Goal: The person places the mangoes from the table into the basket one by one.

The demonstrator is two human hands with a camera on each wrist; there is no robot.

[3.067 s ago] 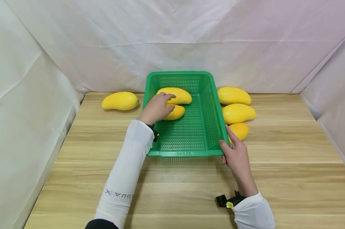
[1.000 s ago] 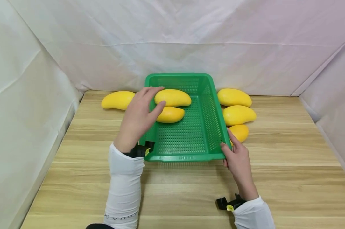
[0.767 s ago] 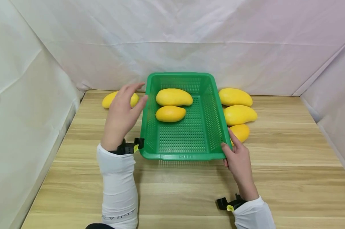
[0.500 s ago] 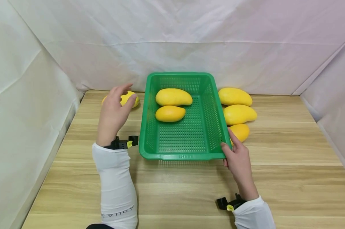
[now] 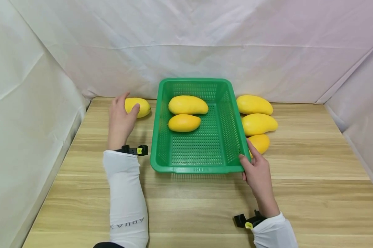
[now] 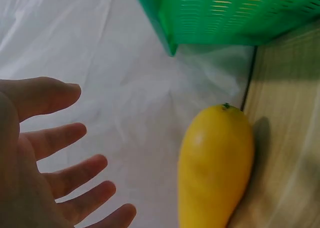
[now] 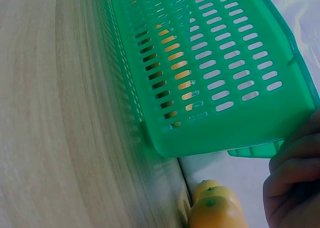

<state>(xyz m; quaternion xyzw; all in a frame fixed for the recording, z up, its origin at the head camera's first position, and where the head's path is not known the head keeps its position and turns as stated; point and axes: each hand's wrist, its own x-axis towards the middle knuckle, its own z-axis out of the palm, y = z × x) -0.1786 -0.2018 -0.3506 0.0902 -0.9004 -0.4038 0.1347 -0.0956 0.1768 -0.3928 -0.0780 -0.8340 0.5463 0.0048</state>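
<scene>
My left hand (image 5: 119, 119) hovers over a yellow mango (image 5: 141, 107) at the back left, thumb and fingers spread. In the left wrist view the same mango (image 6: 215, 163) lies on the table, a gap between it and the fingers (image 6: 75, 180). My right hand (image 5: 258, 175) grips the near right corner of a green plastic basket (image 5: 202, 169), thumb over the rim. Two mangoes lie inside the basket, a larger yellow one (image 5: 188, 105) behind a smaller orange-yellow one (image 5: 184, 123). The right wrist view shows curled fingers (image 7: 295, 175) at the basket's rim.
To the right of the basket, three mangoes lie in a column: a back one (image 5: 254, 104), a middle one (image 5: 259, 124) and a front one (image 5: 261, 143) partly hidden by the basket. White cloth (image 5: 205, 44) encloses the wooden table (image 5: 199, 210) at the back and sides.
My left hand has left the basket, where it was over the two mangoes, and moved left to the mango at the back left. My right hand stays on the basket's corner.
</scene>
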